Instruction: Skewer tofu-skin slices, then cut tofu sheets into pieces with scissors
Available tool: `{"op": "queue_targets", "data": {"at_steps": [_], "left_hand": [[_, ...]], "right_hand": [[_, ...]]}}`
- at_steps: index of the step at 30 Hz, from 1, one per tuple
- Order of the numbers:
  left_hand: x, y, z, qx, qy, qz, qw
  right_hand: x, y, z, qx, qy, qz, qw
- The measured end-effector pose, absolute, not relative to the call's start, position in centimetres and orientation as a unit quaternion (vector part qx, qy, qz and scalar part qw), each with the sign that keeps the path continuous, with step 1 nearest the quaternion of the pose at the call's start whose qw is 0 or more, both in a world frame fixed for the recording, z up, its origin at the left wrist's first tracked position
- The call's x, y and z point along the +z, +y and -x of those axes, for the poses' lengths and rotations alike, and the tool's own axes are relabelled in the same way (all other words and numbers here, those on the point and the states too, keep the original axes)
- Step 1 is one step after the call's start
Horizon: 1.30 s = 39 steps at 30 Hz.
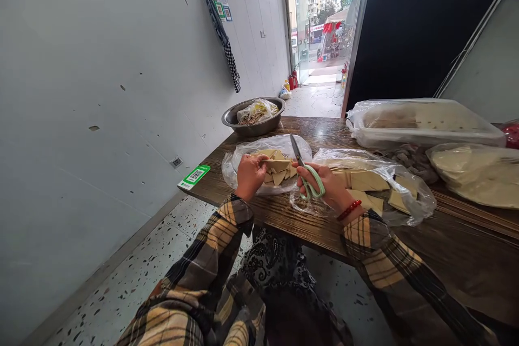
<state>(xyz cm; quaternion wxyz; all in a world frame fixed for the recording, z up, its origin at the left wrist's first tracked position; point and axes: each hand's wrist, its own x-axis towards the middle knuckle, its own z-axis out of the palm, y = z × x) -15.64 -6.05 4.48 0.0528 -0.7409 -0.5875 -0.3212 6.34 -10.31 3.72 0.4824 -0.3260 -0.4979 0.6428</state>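
My left hand [250,174] pinches one end of a thin, pale yellow tofu sheet piece [278,164], seen nearly edge-on. In my right hand [324,186] are scissors [311,183] with pale green handles, their dark blades pointing up and away. The right fingertips come close to the piece's other end; whether they touch it I cannot tell. Beneath both hands, a clear plastic bag [239,158] lies spread with several small cut tofu pieces [279,177] on it. By my right wrist, a second plastic bag [421,197] holds larger tofu pieces [368,180].
The dark wooden table [279,216] carries a metal basin [251,128] with bagged sticks at the back left. A plastic-wrapped tray [430,135] and a bag of pale sheets [478,175] stand right, near thin wooden sticks [474,213]. A QR-code sign [194,177] marks the left corner.
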Motion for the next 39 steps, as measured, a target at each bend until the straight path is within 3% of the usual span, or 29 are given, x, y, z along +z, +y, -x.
{"op": "queue_targets", "data": {"at_steps": [5,11,18,39], "left_hand": [[4.8,-6.0,16.2,-0.352,-0.565,0.744,0.058],[4.0,-4.8,17.6,-0.471,-0.572,0.671,-0.029],[5.2,-5.6,16.2,-0.549,-0.507,0.664,-0.021],[5.9,-7.8,12.5,-0.523,-0.475,0.707,-0.024]], "right_hand": [[3.6,-10.8,-5.9,0.679,-0.537,0.299,0.402],[4.1,-11.7,-5.7,0.716,-0.529,0.26,0.375],[4.0,-12.0,-5.7,0.745,-0.517,0.253,0.338],[4.1,-11.6,-5.4,0.715,-0.502,0.283,0.395]]}}
